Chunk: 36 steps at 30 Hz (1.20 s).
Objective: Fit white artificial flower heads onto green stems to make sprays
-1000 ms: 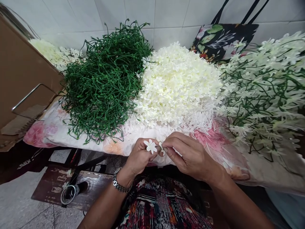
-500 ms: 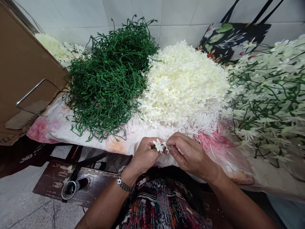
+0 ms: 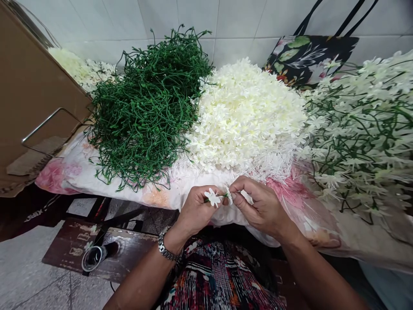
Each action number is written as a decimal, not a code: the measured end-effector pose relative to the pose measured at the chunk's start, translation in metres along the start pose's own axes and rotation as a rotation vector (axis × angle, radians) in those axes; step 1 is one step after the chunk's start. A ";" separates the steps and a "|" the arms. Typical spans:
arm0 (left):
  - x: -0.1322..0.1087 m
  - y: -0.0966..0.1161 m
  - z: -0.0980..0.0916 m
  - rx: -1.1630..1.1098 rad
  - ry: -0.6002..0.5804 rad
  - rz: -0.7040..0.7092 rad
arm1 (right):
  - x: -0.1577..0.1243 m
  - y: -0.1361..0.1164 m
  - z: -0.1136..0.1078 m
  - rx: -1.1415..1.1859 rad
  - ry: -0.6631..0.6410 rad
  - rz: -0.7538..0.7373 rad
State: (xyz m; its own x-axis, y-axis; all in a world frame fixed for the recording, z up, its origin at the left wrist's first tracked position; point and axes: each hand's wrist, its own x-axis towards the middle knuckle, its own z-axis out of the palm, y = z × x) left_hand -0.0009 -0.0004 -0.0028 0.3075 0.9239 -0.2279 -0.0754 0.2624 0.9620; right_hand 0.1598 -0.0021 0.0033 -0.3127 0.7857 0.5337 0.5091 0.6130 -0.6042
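Observation:
My left hand [image 3: 195, 211], with a metal watch on its wrist, is closed around a thin green stem that carries a small white flower [image 3: 213, 197]. My right hand [image 3: 261, 206] pinches another small white flower piece [image 3: 228, 194] at the stem's tip, right beside my left fingers. Both hands hover over the front edge of a floral cloth [image 3: 71, 172]. Behind them lie a heap of loose white flowers [image 3: 248, 116] and a heap of bare green stems [image 3: 145, 107].
Finished stems with white flowers [image 3: 361, 129] pile up at the right. A brown cardboard box [image 3: 29, 99] with a metal handle stands at the left, and more white flowers [image 3: 77, 71] lie behind it. A floral bag [image 3: 306, 56] leans on the tiled wall. A low wooden stool [image 3: 97, 254] stands below.
My hands stay together at the same spot, my right fingers working the white piece at the stem's tip. The view has shifted slightly.

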 end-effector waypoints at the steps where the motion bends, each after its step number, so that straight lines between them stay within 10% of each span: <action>1: 0.000 0.000 0.000 0.006 0.004 0.006 | 0.000 0.000 0.000 -0.004 -0.005 -0.010; 27: -0.002 0.034 0.018 0.200 -0.065 0.068 | 0.003 -0.016 -0.025 -0.019 0.008 -0.031; 31: -0.005 0.026 0.014 0.258 -0.004 0.163 | 0.007 -0.009 -0.067 -0.194 0.167 -0.033; 36: -0.009 0.017 0.007 0.421 0.146 0.296 | 0.003 0.034 -0.157 -0.978 0.653 0.026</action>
State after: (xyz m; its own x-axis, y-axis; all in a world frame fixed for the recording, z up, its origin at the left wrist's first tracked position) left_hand 0.0022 -0.0060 0.0164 0.1936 0.9784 0.0728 0.2570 -0.1222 0.9587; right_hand 0.3022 0.0081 0.0768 0.0321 0.4314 0.9016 0.9970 0.0497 -0.0592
